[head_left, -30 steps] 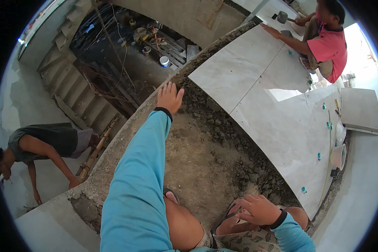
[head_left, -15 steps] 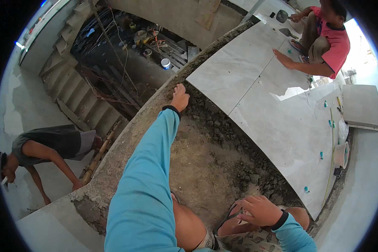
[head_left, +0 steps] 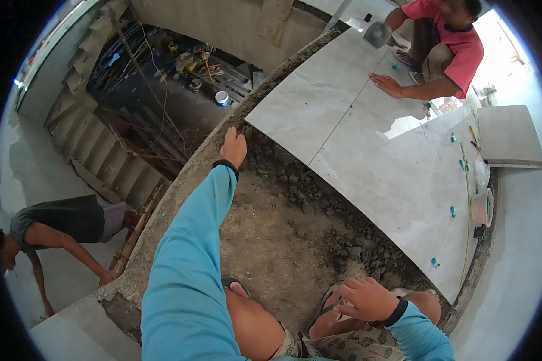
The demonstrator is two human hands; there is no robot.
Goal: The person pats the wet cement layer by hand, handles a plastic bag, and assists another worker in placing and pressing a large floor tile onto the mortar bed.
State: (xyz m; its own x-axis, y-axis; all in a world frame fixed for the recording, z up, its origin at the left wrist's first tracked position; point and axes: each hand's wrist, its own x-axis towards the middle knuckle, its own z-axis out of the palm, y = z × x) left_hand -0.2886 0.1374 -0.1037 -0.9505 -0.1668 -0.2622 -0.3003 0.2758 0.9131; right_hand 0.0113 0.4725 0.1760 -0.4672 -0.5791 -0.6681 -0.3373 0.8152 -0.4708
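My left hand reaches out, fingers curled in, over the rough concrete edge beside the near corner of a large pale marbled tile. What its fingers hold, if anything, is hidden. My right hand rests by my right knee, loosely bent with thumb and fingers apart, holding nothing visible. A second pale tile adjoins the first along a thin joint. Dark crumbly mortar lies along their near edges. Across the tiles, a co-worker in a pink shirt presses one palm on the surface and holds a grey-headed mallet.
Beyond the concrete ledge the floor drops to a lower level with a white bucket and stairs. Another person in a dark shirt bends at left. Teal tile spacers and a pail line the right.
The co-worker's mallet has swung out over the far tile, and their palm lies nearer the joint. My left hand stays beside the tile corner. The whole view has shifted slightly.
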